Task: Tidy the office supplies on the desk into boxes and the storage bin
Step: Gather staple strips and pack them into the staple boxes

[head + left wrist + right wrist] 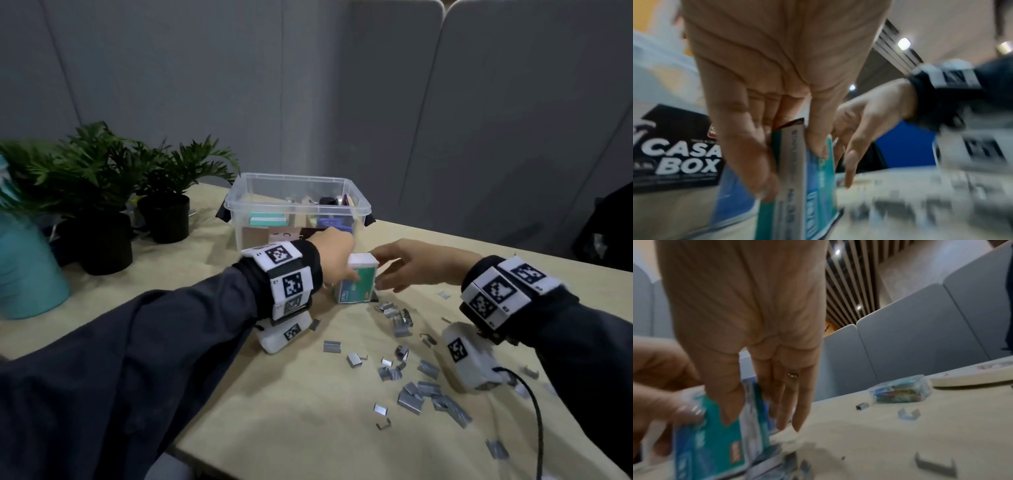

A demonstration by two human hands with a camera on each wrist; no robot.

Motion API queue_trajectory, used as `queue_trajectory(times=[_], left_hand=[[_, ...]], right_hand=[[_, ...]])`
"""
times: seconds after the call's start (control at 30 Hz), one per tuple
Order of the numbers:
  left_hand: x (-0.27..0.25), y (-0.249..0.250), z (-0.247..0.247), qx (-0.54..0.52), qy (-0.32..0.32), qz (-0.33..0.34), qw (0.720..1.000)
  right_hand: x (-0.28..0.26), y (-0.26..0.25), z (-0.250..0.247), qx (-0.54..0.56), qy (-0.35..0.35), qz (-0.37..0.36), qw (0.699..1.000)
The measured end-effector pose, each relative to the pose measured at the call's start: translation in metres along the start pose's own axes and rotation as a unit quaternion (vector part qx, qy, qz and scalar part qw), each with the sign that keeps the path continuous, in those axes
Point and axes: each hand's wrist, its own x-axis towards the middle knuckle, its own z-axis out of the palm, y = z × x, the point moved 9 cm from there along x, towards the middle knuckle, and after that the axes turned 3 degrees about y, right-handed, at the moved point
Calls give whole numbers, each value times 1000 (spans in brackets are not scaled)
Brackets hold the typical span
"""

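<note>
Pale desk (274,411), scattered staples (424,387), grey partitions (513,120)

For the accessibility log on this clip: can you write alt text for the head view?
Both hands meet at a small teal staple box standing on a light wooden desk: the left hand grips its left side, the right hand reaches its top and right side. Loose staple strips lie scattered in front; a clear storage bin holding supplies stands behind.

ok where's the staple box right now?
Head view, centre: the staple box stands on the desk before the clear bin, between the left hand and right hand.
</note>
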Motion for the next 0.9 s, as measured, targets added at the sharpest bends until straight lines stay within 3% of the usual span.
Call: queue_trajectory(times=[0.1, 0.17, 0.27, 0.47, 0.53, 0.6, 0.67, 0.8, 0.9], left_hand=[[2, -15, -11, -203, -10, -20, 979], [-2, -25, -39, -270, 15, -7, 963], [-13, -31, -80, -301, 33, 37, 952], [-29, -65, -136, -338, 126, 62, 931], [-29, -91, -143, -366, 179, 22, 913], [-28, -129, -147, -377, 278, -58, 882], [-25, -164, -145, -314, 353, -145, 869], [-4, -204, -113, -201, 292, -255, 900], [1, -209, -98, -209, 272, -269, 900]], right_hand=[[-9, -14, -11, 56, 69, -36, 995], [-19, -36, -24, 95, 119, -98, 983], [-28, -78, -46, 65, 162, -186, 967], [3, -134, -80, 30, 193, -230, 953], [22, -147, -91, -4, 200, -224, 954], [46, -159, -99, -57, 203, -208, 955], [71, -169, -96, -119, 188, -188, 957], [121, -185, -70, -240, 137, -157, 948], [146, -192, -54, -335, 116, -140, 924]])
